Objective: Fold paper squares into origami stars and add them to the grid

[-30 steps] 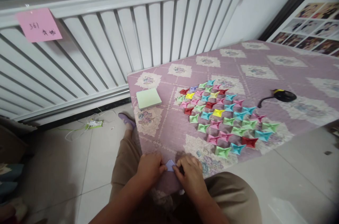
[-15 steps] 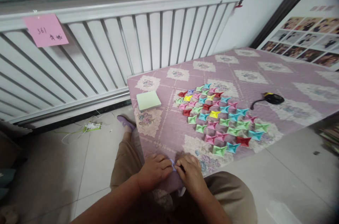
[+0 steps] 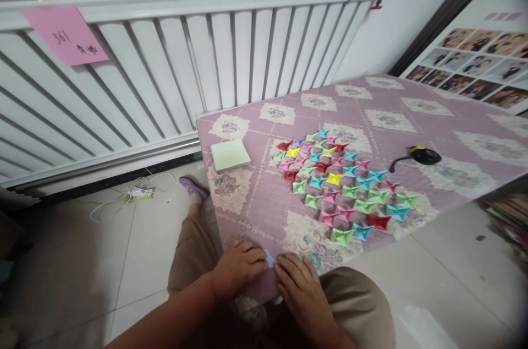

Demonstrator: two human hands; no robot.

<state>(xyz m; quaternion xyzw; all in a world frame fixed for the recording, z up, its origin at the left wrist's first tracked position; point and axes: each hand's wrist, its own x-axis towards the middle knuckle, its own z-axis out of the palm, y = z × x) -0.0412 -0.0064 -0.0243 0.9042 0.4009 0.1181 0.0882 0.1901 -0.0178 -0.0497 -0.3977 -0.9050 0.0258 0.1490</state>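
A small piece of lavender paper (image 3: 269,258) lies at the near left corner of the table, between my two hands. My left hand (image 3: 242,267) presses its left part down with bent fingers, which hide that side. On the right, my right hand (image 3: 300,284) has its fingers stretched out flat, the tips at the paper's right edge. Beyond my hands stand rows of small folded paper pieces in several colours, among them a green folded piece (image 3: 342,237) and a dark red folded piece (image 3: 378,222). A pale green stack of square paper (image 3: 230,154) lies at the left edge.
The table wears a purple floral cloth (image 3: 264,211). A black tape measure (image 3: 425,156) lies to the right. Behind the table runs a white radiator (image 3: 243,57) with a pink note (image 3: 66,35). A photo board (image 3: 474,57) leans at the far right; a power strip (image 3: 140,194) is on the floor.
My right hand has shifted slightly down and right, its fingers going from bunched at the paper to flatter. More of the lavender paper shows. My left hand stays nearly in place.
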